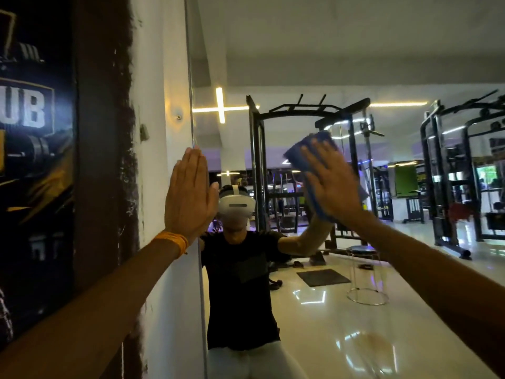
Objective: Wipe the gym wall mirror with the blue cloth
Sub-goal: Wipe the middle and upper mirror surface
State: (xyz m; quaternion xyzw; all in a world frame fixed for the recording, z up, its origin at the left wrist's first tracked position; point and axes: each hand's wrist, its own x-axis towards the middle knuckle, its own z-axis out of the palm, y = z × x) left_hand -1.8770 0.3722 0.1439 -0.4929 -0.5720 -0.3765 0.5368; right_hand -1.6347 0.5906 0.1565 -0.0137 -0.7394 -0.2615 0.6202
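Note:
The wall mirror [314, 67] fills the right two thirds of the head view and reflects a gym hall. My right hand [332, 184] lies flat with straight fingers on the blue cloth [302, 157], pressing it against the glass at about head height. The cloth sticks out above and to the left of the fingers. My left hand [188, 195] is flat too, fingers together and pointing up, resting on the mirror's left edge. An orange band circles that wrist.
A white wall strip [161, 160] and a dark poster panel [35, 160] stand left of the mirror. The glass reflects a person in a headset, black gym racks, a stool and a shiny pale floor.

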